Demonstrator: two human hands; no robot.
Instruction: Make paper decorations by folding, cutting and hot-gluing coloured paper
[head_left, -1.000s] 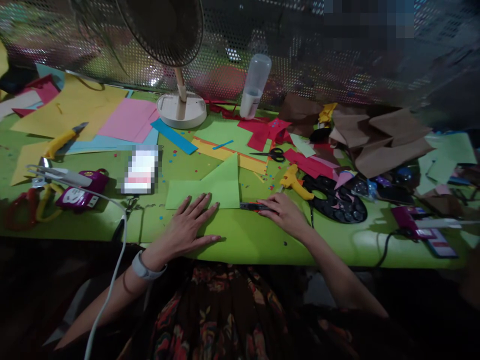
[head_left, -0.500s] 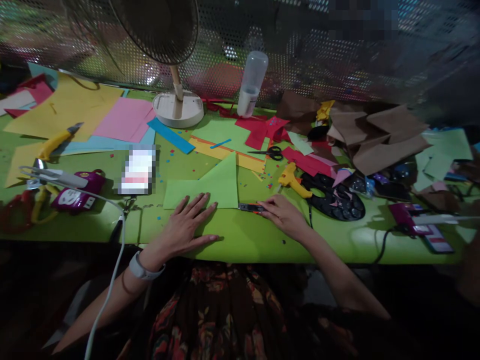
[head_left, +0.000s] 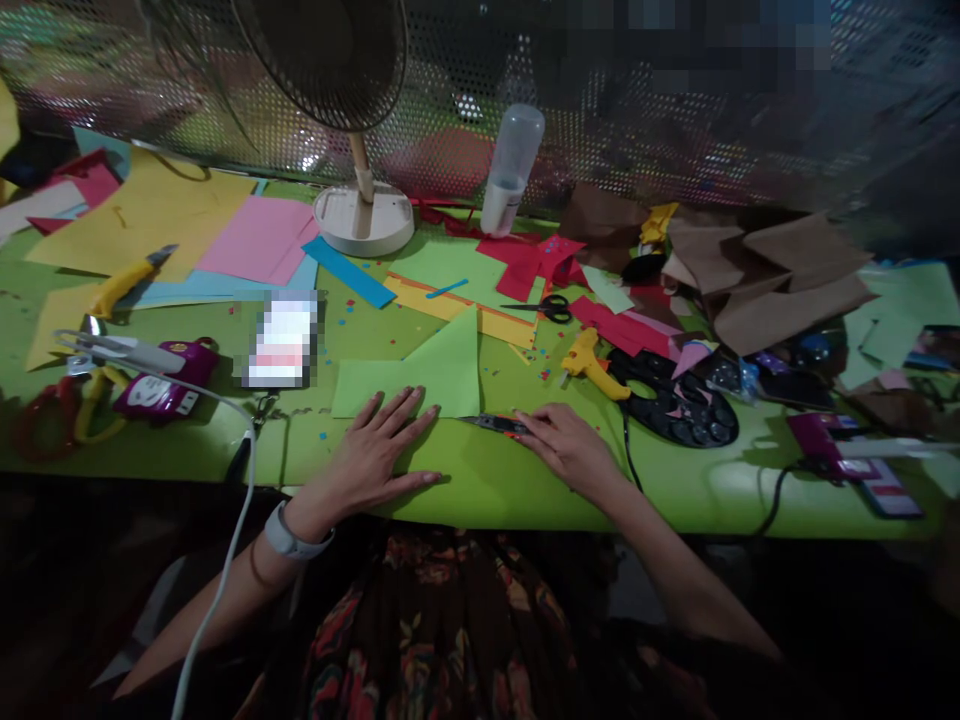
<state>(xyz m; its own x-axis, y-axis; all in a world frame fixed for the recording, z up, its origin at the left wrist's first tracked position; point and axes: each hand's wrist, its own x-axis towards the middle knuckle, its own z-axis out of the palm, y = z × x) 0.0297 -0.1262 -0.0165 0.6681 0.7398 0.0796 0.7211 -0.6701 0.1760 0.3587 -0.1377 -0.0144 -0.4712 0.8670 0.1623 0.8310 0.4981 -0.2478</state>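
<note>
While the left hand [head_left: 379,450] is lying flat and open, fingers spread and pressing on the near edge of the folded green paper [head_left: 431,372], the right hand [head_left: 571,447] is pinching the handle end of a cutter knife [head_left: 496,424]. The knife is lying low on the green table [head_left: 487,490], just right of the paper's near right corner, with its blade pointing toward that corner. A yellow glue gun [head_left: 592,362] is sitting further right of the paper, black scissors [head_left: 551,308] beyond it, and a fan base [head_left: 364,220] well behind. To me this is looking like the lining-up stage, blade not yet on the sheet. Any cut is calling for a firm hold-down and fingertips kept off the blade's line.
</note>
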